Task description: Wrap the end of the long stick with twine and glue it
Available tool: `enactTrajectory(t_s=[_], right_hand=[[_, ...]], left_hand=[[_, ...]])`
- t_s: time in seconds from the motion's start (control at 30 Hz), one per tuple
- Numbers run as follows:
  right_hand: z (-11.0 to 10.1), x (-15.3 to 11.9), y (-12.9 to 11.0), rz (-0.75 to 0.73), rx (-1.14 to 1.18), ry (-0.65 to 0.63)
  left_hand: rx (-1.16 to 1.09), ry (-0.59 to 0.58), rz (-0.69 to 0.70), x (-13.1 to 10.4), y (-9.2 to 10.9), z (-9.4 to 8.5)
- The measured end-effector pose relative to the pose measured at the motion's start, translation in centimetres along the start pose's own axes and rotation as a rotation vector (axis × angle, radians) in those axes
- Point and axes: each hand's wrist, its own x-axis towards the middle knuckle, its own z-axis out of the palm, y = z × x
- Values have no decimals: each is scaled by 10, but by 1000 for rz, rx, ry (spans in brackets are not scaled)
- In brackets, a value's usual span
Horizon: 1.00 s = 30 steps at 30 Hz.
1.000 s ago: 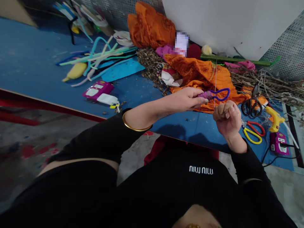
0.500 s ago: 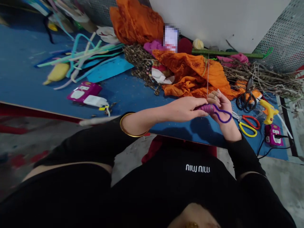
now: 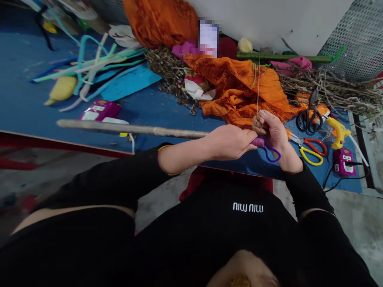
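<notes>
My left hand (image 3: 231, 141) is closed around a long grey-brown stick (image 3: 134, 129), held above the table's front edge. The stick reaches far to the left above my forearm. At its right end is a purple wrapping (image 3: 257, 142), partly hidden by my fingers, with a dark purple loop (image 3: 273, 154) sticking out. My right hand (image 3: 273, 127), just beyond that end, is closed on a small brown ball (image 3: 259, 124). A thin taut cord (image 3: 258, 85) runs upward from beside the ball. Whether it joins the wrapping is hidden.
Orange cloth (image 3: 239, 81) and dry twigs (image 3: 338, 89) lie at the back. To the right are black scissors (image 3: 311, 117), red-yellow pliers (image 3: 312, 149), a yellow glue gun (image 3: 338, 131) and a purple power socket (image 3: 344, 162). Fuzzy coloured stems (image 3: 89, 67) lie left.
The stick has swung up from under my left forearm to above it, with its wrapped end turned. The brown ball now shows more clearly in my right hand. The view has shifted slightly.
</notes>
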Motion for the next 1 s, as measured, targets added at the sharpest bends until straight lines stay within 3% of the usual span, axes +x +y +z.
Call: enactTrajectory(t_s=[0.17, 0.27, 0.57, 0.87, 1.0], right_hand=[[-1, 0, 10, 11, -107, -14], [-3, 1, 10, -62, -187, -45], [-10, -11, -22, -720, -1070, -71], [-10, -23, -16, -1103, -1433, -100], [-9, -26, -12, -1073, -1575, -109]], left_hand=[[55, 23, 63, -3, -3, 10], [66, 43, 55, -3, -6, 15], [164, 47, -96, -4, -11, 2], [145, 118, -227, -5, -12, -7], [111, 158, -272, -6, -17, -9]])
